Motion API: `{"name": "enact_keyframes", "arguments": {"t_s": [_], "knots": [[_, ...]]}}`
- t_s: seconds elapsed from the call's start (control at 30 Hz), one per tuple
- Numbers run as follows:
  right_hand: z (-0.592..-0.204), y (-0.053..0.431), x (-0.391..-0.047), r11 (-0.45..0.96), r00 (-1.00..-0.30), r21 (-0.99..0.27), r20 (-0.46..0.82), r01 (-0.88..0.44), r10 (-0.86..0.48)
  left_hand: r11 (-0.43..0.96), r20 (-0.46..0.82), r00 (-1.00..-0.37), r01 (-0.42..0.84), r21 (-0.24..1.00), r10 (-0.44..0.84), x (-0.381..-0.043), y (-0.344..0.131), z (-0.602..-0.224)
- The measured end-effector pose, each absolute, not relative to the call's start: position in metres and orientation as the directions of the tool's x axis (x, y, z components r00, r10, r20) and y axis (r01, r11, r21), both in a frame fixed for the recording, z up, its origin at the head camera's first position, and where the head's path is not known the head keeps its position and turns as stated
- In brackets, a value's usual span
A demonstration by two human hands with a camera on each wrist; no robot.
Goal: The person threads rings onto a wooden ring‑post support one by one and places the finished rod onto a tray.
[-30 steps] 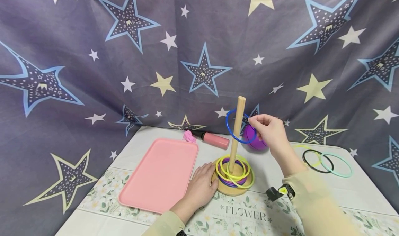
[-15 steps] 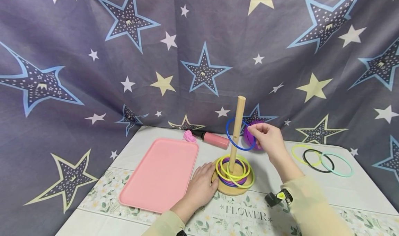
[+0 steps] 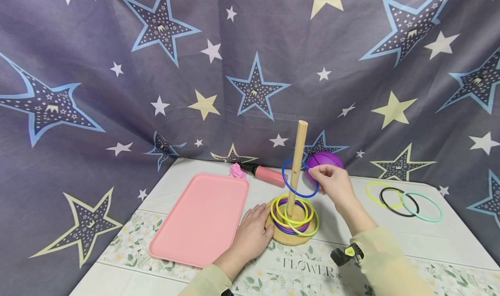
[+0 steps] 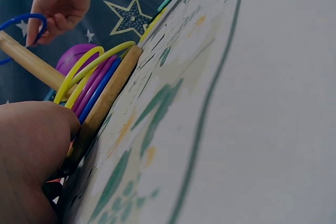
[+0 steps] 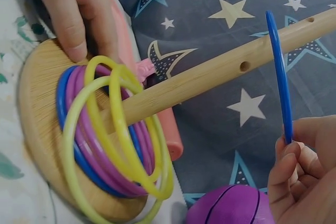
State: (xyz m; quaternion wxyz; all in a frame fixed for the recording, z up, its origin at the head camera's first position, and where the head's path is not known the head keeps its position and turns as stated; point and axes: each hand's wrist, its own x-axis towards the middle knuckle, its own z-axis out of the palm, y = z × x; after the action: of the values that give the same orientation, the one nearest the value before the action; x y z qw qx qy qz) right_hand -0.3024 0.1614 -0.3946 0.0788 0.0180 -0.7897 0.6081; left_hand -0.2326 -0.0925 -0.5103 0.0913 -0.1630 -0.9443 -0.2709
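The right hand (image 3: 333, 183) pinches a blue ring (image 5: 280, 72) between thumb and fingertips, holding it tilted around the wooden pole (image 3: 299, 142), above the stacked rings. The left hand (image 3: 251, 233) grips nothing; its fingers lie extended, with the tips at the edge of the round base (image 3: 291, 239). Around the foot of the pole are yellow rings (image 5: 119, 114), loosely tilted over purple rings (image 4: 97, 86) and blue beneath. To the left of the base lies a flat pink tray (image 3: 203, 218); behind, a pink cylinder with a black end (image 3: 271, 175) lies beside a small pink object (image 3: 237, 171). A purple ball (image 3: 326, 159) sits just behind the right hand. Further right on the white table (image 3: 449, 244), a thin yellow ring (image 3: 376, 182), a black ring (image 3: 381, 195) and a mint ring (image 3: 429, 220) overlap. A star-patterned cloth (image 3: 234, 35) hangs behind everything.
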Motion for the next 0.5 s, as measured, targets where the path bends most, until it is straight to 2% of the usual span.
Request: {"name": "enact_keyframes", "arguments": {"t_s": [0.5], "knots": [[-0.422, 0.157, -0.307, 0.292, -0.992, -0.951, 0.121, -0.103, 0.045, 0.798, 0.269, -0.927, 0.363, 0.481, 0.260, -0.232, -0.094, -0.509]]}}
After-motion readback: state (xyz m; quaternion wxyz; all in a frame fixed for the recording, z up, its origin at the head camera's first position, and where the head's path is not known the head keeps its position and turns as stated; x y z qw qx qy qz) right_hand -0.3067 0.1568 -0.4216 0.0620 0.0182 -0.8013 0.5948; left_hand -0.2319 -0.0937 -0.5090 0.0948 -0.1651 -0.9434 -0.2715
